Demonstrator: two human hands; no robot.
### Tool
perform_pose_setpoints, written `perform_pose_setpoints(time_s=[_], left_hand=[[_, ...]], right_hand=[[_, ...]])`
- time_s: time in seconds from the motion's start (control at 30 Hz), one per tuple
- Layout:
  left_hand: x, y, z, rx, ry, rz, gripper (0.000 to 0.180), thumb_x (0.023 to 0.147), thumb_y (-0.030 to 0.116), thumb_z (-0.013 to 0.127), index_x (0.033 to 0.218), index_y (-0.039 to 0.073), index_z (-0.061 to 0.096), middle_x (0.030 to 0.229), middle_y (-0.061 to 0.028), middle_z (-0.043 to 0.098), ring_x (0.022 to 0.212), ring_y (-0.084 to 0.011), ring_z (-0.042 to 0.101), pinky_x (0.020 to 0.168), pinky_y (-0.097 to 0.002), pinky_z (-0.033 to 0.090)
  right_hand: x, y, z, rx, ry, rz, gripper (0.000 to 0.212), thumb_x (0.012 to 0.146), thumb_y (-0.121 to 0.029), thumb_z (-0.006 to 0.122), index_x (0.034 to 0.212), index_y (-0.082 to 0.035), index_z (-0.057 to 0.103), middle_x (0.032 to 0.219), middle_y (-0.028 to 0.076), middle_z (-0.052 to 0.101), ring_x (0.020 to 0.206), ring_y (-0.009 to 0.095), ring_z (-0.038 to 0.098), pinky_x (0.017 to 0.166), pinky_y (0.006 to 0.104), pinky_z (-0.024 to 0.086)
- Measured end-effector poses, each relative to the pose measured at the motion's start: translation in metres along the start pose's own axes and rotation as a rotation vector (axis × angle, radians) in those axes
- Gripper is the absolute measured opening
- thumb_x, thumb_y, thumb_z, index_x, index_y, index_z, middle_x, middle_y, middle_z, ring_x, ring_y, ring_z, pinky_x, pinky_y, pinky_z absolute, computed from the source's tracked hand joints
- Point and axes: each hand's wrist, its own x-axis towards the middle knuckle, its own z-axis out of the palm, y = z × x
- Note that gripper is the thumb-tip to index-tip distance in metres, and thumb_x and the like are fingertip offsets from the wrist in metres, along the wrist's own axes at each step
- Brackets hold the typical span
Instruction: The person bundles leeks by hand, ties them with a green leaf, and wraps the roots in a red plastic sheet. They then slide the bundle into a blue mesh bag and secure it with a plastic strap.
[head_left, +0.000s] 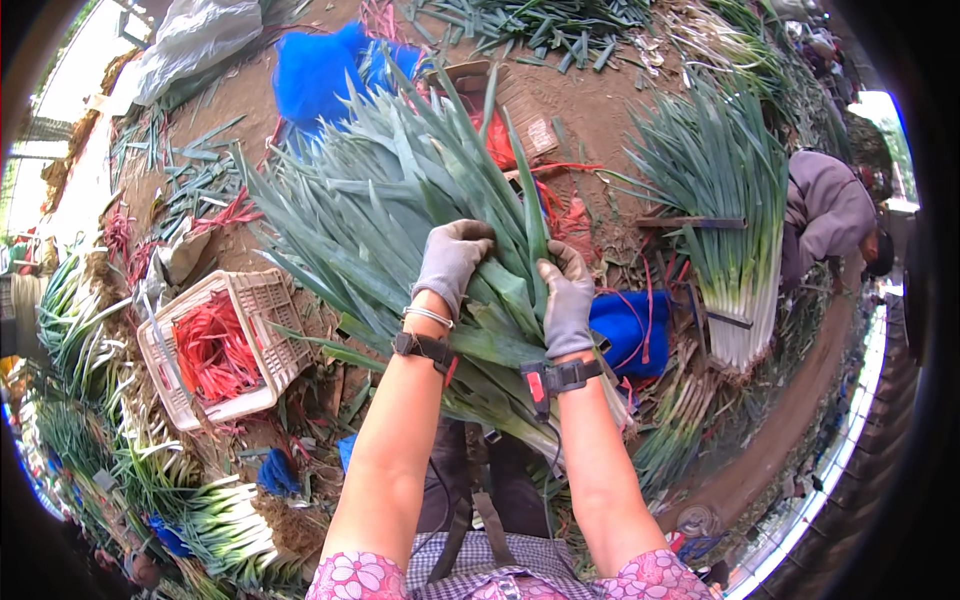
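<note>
A large bunch of leeks lies in front of me, its broad green leaves fanning away to the upper left and its paler stalks partly hidden under my forearms. My left hand, in a grey glove, is closed over leaves near the middle of the bunch. At the bunch's right edge, my right hand, gloved too, closes with thumb and fingers on a long leaf. Parts of the fingers of both hands are hidden among the leaves.
To the left stands a plastic crate full of red ties. Another leek bundle, bound with a dark band, rests on a metal frame at right, beside a crouching person. Blue netting and a cardboard box lie beyond the bunch.
</note>
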Motion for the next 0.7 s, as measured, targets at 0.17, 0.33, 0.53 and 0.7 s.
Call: perform_pose_setpoints(time_s=[0.17, 0.33, 0.53, 0.7], left_hand=[[-0.004, -0.004, 0.006, -0.063, 0.243, 0.107, 0.040, 0.079, -0.009, 0.054, 0.118, -0.007, 0.056, 0.100, -0.0131, 0.066, 0.081, -0.0145, 0.061, 0.072, -0.0251, 0.050], [-0.010, 0.000, 0.003, -0.336, 0.188, 0.121, 0.048, 0.081, -0.013, 0.050, 0.128, -0.008, 0.047, 0.116, -0.0145, 0.060, 0.086, -0.0164, 0.060, 0.080, -0.0252, 0.049], [-0.013, 0.016, -0.003, -0.172, -0.014, -0.019, 0.038, 0.083, 0.008, 0.064, 0.119, -0.004, 0.058, 0.098, -0.0066, 0.068, 0.077, -0.0113, 0.059, 0.070, -0.0228, 0.043], [-0.004, 0.015, 0.001, 0.023, -0.029, -0.033, 0.032, 0.081, 0.013, 0.073, 0.107, -0.004, 0.064, 0.092, -0.0048, 0.067, 0.077, -0.0110, 0.058, 0.069, -0.0246, 0.045]], right_hand=[[-0.001, 0.000, -0.004, -0.019, -0.025, -0.006, 0.027, 0.081, 0.010, 0.057, 0.107, 0.002, 0.059, 0.099, 0.005, 0.062, 0.089, 0.011, 0.057, 0.083, 0.0234, 0.046], [-0.008, 0.002, -0.010, -0.005, -0.028, -0.017, 0.036, 0.083, 0.012, 0.053, 0.118, 0.002, 0.058, 0.110, 0.005, 0.062, 0.101, 0.013, 0.057, 0.091, 0.0263, 0.044], [-0.016, -0.005, -0.006, 0.047, -0.027, -0.079, 0.050, 0.084, 0.011, 0.055, 0.132, 0.001, 0.046, 0.120, 0.008, 0.060, 0.114, 0.013, 0.054, 0.098, 0.0269, 0.040], [-0.020, 0.000, 0.005, -0.365, -0.183, -0.185, 0.059, 0.082, 0.004, 0.063, 0.136, -0.001, 0.041, 0.123, 0.013, 0.058, 0.115, 0.017, 0.053, 0.099, 0.0251, 0.038]])
